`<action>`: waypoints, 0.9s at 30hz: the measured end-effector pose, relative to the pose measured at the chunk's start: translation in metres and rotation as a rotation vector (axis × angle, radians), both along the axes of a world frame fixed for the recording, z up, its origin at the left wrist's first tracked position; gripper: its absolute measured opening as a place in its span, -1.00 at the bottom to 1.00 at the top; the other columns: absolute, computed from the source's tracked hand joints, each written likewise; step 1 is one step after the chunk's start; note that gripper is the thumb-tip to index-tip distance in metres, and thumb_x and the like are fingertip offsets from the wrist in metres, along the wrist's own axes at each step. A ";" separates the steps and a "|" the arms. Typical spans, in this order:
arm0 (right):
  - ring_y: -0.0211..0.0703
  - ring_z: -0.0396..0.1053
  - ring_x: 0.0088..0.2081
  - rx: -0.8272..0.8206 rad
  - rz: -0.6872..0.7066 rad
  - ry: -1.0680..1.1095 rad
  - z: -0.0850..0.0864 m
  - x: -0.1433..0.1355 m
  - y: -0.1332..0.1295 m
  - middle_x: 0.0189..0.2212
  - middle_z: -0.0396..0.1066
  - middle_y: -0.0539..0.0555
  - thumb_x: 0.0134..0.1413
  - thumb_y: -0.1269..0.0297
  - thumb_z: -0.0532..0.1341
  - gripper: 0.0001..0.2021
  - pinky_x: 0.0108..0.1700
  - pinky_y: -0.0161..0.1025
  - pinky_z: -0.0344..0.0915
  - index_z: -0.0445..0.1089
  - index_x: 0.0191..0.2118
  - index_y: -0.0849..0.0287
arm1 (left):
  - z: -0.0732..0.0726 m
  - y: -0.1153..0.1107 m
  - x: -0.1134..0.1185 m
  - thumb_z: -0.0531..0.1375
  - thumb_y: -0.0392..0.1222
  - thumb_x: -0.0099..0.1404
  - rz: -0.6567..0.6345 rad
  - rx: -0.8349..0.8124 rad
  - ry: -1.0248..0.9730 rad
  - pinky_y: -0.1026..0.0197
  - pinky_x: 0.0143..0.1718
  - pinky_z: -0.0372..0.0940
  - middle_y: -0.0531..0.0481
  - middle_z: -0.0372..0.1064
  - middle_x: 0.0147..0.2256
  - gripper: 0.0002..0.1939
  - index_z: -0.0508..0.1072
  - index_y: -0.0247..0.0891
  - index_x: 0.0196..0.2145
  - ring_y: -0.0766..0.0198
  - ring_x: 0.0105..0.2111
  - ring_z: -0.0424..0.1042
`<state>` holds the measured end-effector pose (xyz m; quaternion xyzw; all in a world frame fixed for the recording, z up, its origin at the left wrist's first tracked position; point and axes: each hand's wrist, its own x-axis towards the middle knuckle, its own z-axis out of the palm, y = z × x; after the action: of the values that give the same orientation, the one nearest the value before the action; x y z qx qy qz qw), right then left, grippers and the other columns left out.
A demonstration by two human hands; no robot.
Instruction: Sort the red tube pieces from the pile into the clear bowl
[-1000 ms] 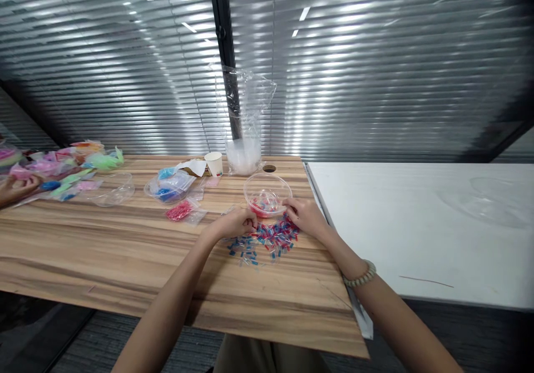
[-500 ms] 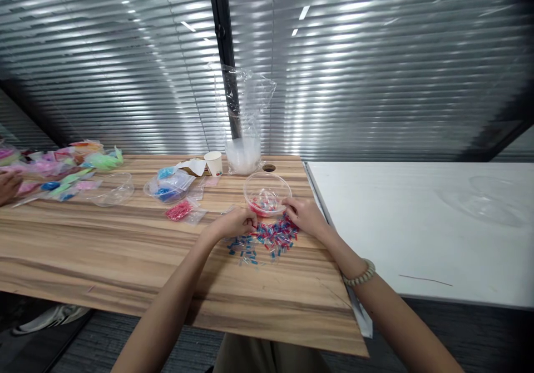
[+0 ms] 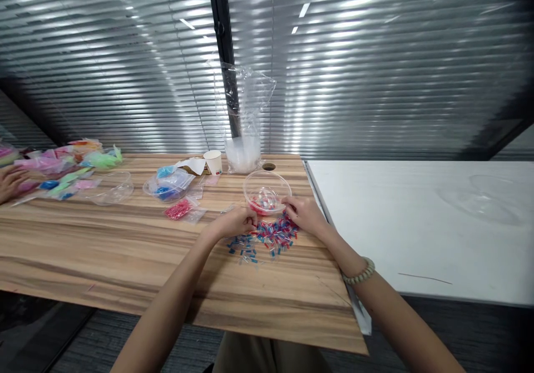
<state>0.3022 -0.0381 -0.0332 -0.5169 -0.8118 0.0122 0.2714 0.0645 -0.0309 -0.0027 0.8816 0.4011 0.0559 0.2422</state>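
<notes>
A clear plastic bowl (image 3: 267,177) stands on the wooden table, with small red pieces (image 3: 259,203) inside it. In front of it spreads a loose pile of short red, blue and clear tube-like pieces (image 3: 275,234). My left hand (image 3: 238,222) is at the pile's left edge, its fingers curled closed; whatever they pinch is too small to name. At the bowl's right front rim is my right hand (image 3: 303,213), thumb and fingers drawn together. Its fingertips touch or nearly touch the rim, and their contents are hidden.
Left of the bowl lie a bag of red pieces (image 3: 178,209), a dish with blue packets (image 3: 167,188) and a paper cup (image 3: 213,162). A bagged stack of bowls (image 3: 243,154) stands behind. Another person's hand (image 3: 10,183) is among colourful bags at far left.
Both my hands stay almost in place, with only slight finger movement. The other person's hand at far left has come further into view, and the shoe below the table has gone out of sight.
</notes>
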 end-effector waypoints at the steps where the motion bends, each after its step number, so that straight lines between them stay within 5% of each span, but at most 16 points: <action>1: -0.17 0.43 -0.26 -0.002 -0.001 -0.002 0.000 0.000 0.000 -0.27 0.50 0.06 0.09 0.42 0.05 -0.71 -0.19 -0.31 0.27 0.41 -0.10 0.12 | 0.001 -0.001 0.000 0.06 -0.41 0.05 0.003 -0.005 0.004 0.36 -0.46 0.12 0.01 0.38 -0.44 -0.82 0.42 -0.31 -0.40 0.35 -0.46 0.29; 27: -0.15 0.42 -0.23 -0.007 0.022 0.033 0.001 0.000 0.000 -0.24 0.49 0.05 0.08 0.42 0.05 -0.71 -0.15 -0.29 0.28 0.41 -0.11 0.14 | 0.012 -0.009 0.007 0.06 -0.46 0.06 -0.007 0.013 0.022 0.38 -0.43 0.10 0.05 0.34 -0.47 -0.82 0.40 -0.31 -0.41 0.38 -0.48 0.25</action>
<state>0.3022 -0.0383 -0.0318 -0.5088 -0.8127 0.0265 0.2828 0.0712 -0.0395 0.0097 0.8851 0.4002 0.0480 0.2325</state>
